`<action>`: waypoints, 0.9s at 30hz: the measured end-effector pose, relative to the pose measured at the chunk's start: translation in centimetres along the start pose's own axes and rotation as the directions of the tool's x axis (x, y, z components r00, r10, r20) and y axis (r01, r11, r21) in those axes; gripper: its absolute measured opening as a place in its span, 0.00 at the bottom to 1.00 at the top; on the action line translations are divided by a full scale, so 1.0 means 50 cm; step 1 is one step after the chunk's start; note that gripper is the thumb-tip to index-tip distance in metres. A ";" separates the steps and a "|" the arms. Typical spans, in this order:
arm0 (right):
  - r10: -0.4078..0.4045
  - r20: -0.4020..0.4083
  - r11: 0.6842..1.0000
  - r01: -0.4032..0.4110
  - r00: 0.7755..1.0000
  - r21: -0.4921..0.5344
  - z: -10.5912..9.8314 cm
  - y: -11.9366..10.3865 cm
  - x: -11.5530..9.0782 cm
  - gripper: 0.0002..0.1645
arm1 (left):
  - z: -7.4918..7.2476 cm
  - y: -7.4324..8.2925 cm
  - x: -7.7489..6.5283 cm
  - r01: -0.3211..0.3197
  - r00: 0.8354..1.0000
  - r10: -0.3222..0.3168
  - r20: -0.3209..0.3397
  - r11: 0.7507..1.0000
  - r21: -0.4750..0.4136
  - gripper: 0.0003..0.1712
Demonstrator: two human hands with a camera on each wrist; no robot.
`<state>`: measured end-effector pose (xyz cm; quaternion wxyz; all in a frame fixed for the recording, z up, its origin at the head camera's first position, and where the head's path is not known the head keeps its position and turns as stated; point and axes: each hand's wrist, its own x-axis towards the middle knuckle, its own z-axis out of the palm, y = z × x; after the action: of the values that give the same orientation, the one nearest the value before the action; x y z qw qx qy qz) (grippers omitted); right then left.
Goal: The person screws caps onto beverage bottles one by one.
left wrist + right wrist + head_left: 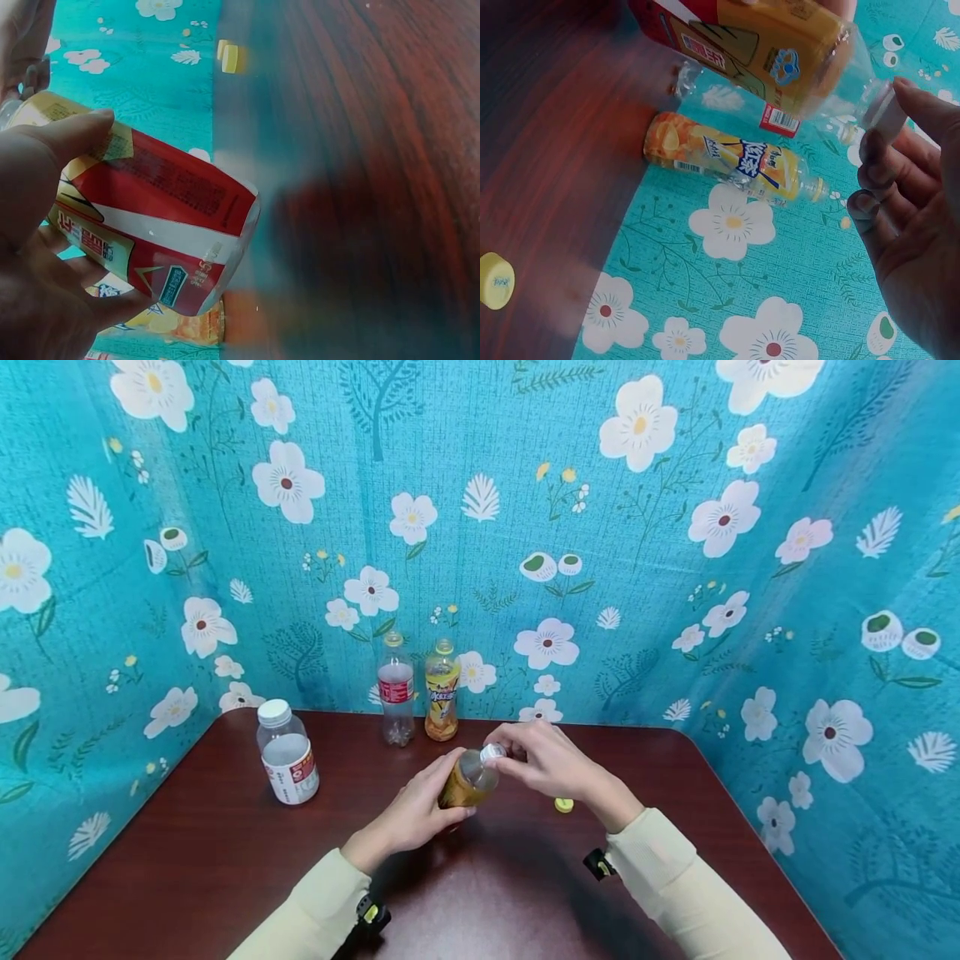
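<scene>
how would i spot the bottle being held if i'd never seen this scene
Before the blue flowered curtain is a dark table. Over its middle, the left grip holds a tilted bottle; the right grip pinches its white cap. Its red-and-gold label sets it apart from the clear bottle and the yellow-labelled bottle standing behind.

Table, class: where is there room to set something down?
Bare: between the right sleeve and the right edge of the table, and left of the left sleeve, in front of the white-capped jar. Crowded: the middle, with left hand round the held bottle, right hand pinching a white cap, red-labelled bottle and yellow-labelled bottle behind.
</scene>
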<state>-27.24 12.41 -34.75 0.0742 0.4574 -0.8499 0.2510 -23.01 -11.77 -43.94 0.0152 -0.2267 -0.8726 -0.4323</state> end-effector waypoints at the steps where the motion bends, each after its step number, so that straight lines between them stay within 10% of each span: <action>1: 0.008 -0.004 1.000 -0.009 1.000 -0.009 0.000 -0.001 0.000 0.12 | 0.000 0.001 0.000 0.000 1.000 0.000 -0.006 1.000 0.012 0.49; 13: 0.066 -0.058 0.998 -0.067 0.996 -0.019 0.006 -0.007 0.007 0.11 | -0.002 0.007 0.000 -0.016 0.995 0.030 -0.096 0.989 0.149 0.49; 27: -0.004 0.073 0.994 -0.004 0.997 0.113 -0.014 0.012 0.005 0.21 | -0.009 -0.005 0.001 -0.045 0.998 0.045 -0.043 0.999 -0.001 0.49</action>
<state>-27.92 12.84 -34.26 0.0172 0.4698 -0.8364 0.2819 -23.25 -12.19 -43.84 0.0437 -0.2370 -0.8664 -0.4373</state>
